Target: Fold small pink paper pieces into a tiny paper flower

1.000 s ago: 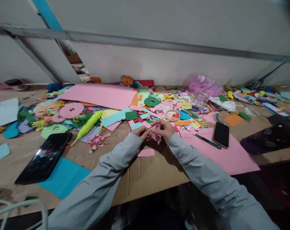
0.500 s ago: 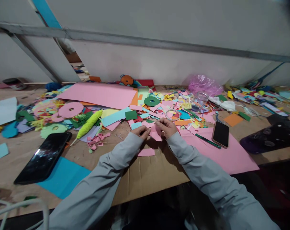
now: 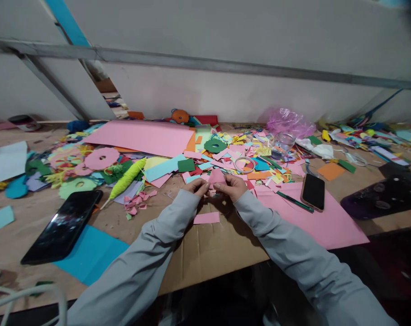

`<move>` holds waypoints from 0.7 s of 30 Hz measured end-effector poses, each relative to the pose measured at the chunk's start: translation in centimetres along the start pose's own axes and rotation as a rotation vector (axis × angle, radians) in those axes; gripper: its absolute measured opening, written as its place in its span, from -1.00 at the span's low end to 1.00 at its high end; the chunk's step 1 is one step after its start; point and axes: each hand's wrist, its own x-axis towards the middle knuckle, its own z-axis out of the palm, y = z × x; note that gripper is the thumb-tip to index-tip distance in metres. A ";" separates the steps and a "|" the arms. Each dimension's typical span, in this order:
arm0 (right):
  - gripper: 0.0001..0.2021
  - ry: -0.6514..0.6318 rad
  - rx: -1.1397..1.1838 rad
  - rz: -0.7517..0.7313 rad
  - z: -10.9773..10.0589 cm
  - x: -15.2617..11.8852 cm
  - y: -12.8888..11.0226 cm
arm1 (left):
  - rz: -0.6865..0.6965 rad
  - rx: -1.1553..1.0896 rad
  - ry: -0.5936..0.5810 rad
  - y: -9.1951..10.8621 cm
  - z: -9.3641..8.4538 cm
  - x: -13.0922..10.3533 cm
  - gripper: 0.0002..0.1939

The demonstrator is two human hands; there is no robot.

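Left hand [image 3: 200, 186] and right hand [image 3: 234, 186] both pinch one pink piece [image 3: 217, 176], thumbs and fingers closed on its lower sides. Piece is up off the cardboard [image 3: 222, 253], between the hands, just in front of the scrap pile [image 3: 232, 149]. Narrow end points away from the person, toward the wall [image 3: 226, 90]; lower edge partly behind fingers, so full length can't be told. Long axis looks roughly front to back.

Room: bare cardboard between the forearms, running down to its front edge near the table [image 3: 120, 226] edge. One pink strip [image 3: 206, 218] lies on it, long axis left to right, below the hands. Far side is tight, scraps right up to the fingertips. Right side: pink sheet [image 3: 303, 224] near the right forearm, its near corner out at the table's front edge. Left side: a bit of bare table between small pink bits [image 3: 139, 202] and the left sleeve [image 3: 161, 222].

Counts: 2 phones, big phone [image 3: 63, 226] at left, overlapping 1 blue sheet [image 3: 92, 253], slanted; small phone [image 3: 313, 192] on the pink sheet. 1 pen [image 3: 295, 201] beside it, slanted. 1 green spindle [image 3: 128, 179], slanted. 1 ring [image 3: 245, 165] on the scraps. Loose scraps overlap, too many to count.
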 end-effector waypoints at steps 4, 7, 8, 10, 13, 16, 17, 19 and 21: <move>-0.66 -0.009 -0.037 -0.009 0.1 -0.3 -0.7 | -0.014 -0.019 -0.018 0.3 0.0 -0.1 -0.67; -0.66 -0.005 -0.051 -0.014 0.1 -0.4 -0.9 | -0.040 -0.038 -0.016 0.6 0.1 -0.2 -0.67; -0.67 -0.002 -0.059 -0.018 0.1 -0.4 -1.0 | -0.043 -0.042 -0.016 0.7 0.2 -0.3 -0.67; -0.68 -0.001 -0.078 -0.035 0.1 -0.4 -1.0 | -0.047 -0.046 -0.021 0.7 0.2 -0.3 -0.67; -0.69 -0.002 -0.083 -0.065 0.2 -0.5 -1.0 | -0.043 -0.030 -0.015 0.5 0.2 -0.2 -0.68; -0.66 -0.023 -0.086 -0.049 0.3 -0.5 -0.9 | -0.011 0.009 0.013 0.2 0.1 0.0 -0.69; -0.66 -0.033 -0.094 -0.032 0.3 -0.5 -0.8 | 0.006 0.027 0.022 0.1 0.0 0.1 -0.69; -0.66 -0.043 -0.108 -0.004 0.3 -0.5 -0.7 | 0.048 0.070 0.033 0.0 0.0 0.2 -0.71; -0.68 -0.041 -0.106 0.003 0.4 -0.5 -0.7 | 0.091 0.122 0.047 0.1 0.0 0.2 -0.72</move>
